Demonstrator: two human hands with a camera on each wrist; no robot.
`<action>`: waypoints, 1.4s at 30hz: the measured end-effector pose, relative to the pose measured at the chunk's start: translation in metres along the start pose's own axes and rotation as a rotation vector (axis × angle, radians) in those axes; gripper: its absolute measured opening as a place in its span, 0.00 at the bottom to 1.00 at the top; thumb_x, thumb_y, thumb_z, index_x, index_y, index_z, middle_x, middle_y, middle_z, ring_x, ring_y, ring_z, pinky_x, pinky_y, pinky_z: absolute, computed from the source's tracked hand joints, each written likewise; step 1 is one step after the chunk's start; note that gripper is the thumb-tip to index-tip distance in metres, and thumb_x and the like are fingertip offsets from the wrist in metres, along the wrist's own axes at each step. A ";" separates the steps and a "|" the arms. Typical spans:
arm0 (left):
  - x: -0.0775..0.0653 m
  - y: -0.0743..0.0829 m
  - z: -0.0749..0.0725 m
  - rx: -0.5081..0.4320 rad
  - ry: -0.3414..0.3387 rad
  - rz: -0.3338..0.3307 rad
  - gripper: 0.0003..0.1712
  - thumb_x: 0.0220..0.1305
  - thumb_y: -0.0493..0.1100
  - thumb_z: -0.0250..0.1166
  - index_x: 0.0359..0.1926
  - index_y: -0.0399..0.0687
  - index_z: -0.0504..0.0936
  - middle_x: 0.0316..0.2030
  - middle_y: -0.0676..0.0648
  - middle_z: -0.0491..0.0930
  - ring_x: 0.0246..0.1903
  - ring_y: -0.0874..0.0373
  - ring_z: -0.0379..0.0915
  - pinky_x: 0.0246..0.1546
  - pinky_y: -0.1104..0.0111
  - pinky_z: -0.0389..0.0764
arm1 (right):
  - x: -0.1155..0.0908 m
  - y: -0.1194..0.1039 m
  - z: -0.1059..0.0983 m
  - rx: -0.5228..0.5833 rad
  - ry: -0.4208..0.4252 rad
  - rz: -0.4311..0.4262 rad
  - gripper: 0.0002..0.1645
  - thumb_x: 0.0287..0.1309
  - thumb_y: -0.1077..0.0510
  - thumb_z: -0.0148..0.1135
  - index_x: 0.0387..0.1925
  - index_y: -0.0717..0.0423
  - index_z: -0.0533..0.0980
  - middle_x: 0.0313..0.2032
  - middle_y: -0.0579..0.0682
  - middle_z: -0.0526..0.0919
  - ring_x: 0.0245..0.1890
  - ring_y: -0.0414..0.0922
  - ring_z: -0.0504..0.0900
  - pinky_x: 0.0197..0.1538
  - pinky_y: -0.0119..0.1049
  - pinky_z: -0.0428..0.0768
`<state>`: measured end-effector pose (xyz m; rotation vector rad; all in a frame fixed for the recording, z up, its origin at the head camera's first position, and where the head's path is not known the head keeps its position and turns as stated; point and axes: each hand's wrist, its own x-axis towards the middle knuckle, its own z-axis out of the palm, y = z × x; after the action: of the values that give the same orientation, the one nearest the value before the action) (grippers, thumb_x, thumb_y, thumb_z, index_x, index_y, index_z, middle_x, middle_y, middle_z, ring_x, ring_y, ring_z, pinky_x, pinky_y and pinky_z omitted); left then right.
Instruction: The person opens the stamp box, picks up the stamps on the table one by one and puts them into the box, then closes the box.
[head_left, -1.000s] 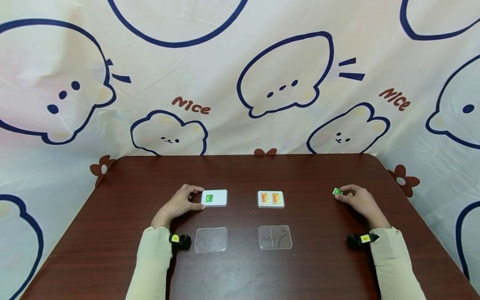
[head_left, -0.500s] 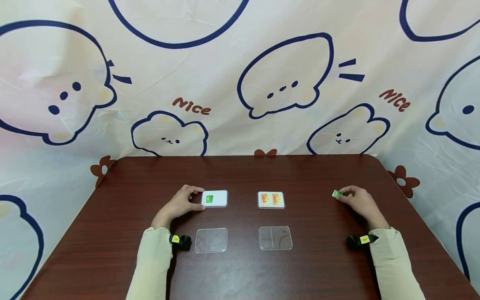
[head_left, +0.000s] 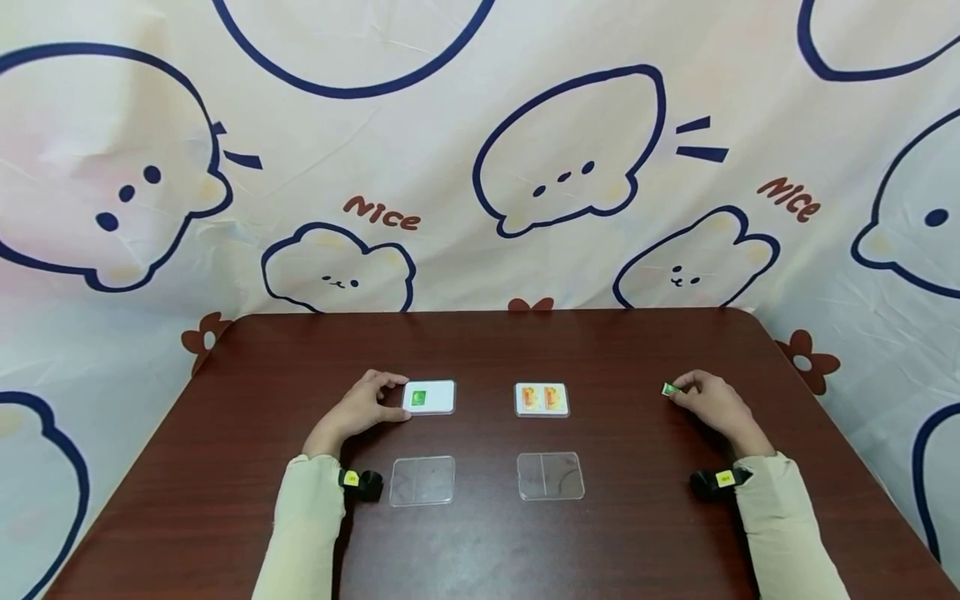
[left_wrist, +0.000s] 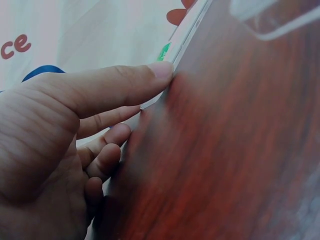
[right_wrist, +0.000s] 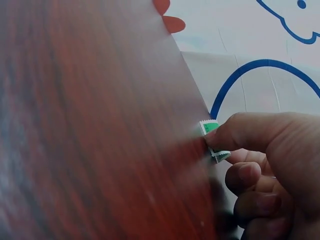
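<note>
My right hand (head_left: pixel 716 404) pinches a small green postage stamp (head_left: pixel 667 389) between thumb and fingertips at the right of the table. In the right wrist view the stamp (right_wrist: pixel 209 129) shows white perforated edges and looks bent where the thumb presses it. My left hand (head_left: pixel 362 407) grips a shallow clear case (head_left: pixel 442 398) by its left end, thumb at the near corner and a finger at the far corner. The case has a white insert bearing another green stamp (head_left: pixel 418 398). In the left wrist view the thumb (left_wrist: pixel 160 71) presses the case's edge.
A second case (head_left: pixel 542 411) with two orange-and-yellow stamps (head_left: pixel 555 397) lies right of the first. Two clear plastic lids (head_left: pixel 422 481), (head_left: pixel 551 476) lie nearer the person. The brown table (head_left: pixel 465 550) ends at a patterned cloth (head_left: pixel 450 167) behind.
My right hand has shifted slightly left with the stamp, which has tilted and now shows a narrower face. The left hand and the first case have stayed put.
</note>
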<state>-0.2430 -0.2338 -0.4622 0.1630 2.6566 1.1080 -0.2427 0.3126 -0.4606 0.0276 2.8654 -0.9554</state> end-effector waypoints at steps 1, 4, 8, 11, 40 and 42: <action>0.001 0.000 0.000 0.004 0.000 0.000 0.33 0.53 0.45 0.73 0.61 0.45 0.74 0.53 0.40 0.67 0.50 0.46 0.61 0.48 0.57 0.68 | 0.000 0.000 0.000 0.005 0.000 -0.006 0.20 0.63 0.51 0.59 0.48 0.63 0.74 0.26 0.49 0.74 0.26 0.44 0.71 0.32 0.36 0.67; 0.002 0.000 0.002 0.008 0.002 -0.001 0.33 0.53 0.45 0.73 0.60 0.45 0.74 0.53 0.40 0.67 0.50 0.47 0.62 0.48 0.57 0.69 | 0.000 -0.002 0.002 0.024 -0.002 -0.022 0.19 0.63 0.52 0.59 0.48 0.64 0.73 0.26 0.49 0.74 0.26 0.43 0.71 0.31 0.36 0.68; 0.003 0.001 0.003 0.006 0.003 0.000 0.33 0.53 0.45 0.73 0.60 0.45 0.75 0.53 0.40 0.67 0.50 0.46 0.62 0.48 0.57 0.68 | 0.001 -0.010 0.007 0.049 0.002 -0.054 0.17 0.64 0.54 0.59 0.47 0.63 0.73 0.24 0.49 0.73 0.24 0.42 0.70 0.29 0.34 0.68; 0.003 0.001 0.002 0.008 0.006 0.000 0.33 0.53 0.45 0.73 0.60 0.45 0.74 0.53 0.40 0.67 0.50 0.46 0.62 0.48 0.57 0.68 | 0.004 -0.023 0.012 0.063 0.004 -0.084 0.16 0.63 0.54 0.59 0.46 0.61 0.74 0.24 0.49 0.72 0.23 0.42 0.69 0.29 0.34 0.68; 0.000 -0.003 0.000 -0.011 0.008 0.006 0.33 0.53 0.46 0.74 0.60 0.47 0.75 0.54 0.41 0.67 0.50 0.47 0.62 0.49 0.57 0.69 | 0.019 -0.173 0.064 0.049 -0.140 -0.297 0.10 0.60 0.54 0.63 0.41 0.52 0.75 0.25 0.48 0.71 0.23 0.43 0.67 0.25 0.34 0.65; 0.000 -0.004 -0.001 -0.015 0.006 0.005 0.33 0.53 0.46 0.74 0.60 0.47 0.75 0.54 0.41 0.67 0.50 0.47 0.62 0.49 0.57 0.69 | 0.020 -0.179 0.067 0.035 -0.148 -0.303 0.10 0.60 0.53 0.63 0.41 0.51 0.75 0.25 0.48 0.72 0.23 0.43 0.67 0.25 0.34 0.65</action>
<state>-0.2429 -0.2369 -0.4642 0.1640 2.6540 1.1323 -0.2654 0.1282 -0.4095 -0.4656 2.7629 -1.0088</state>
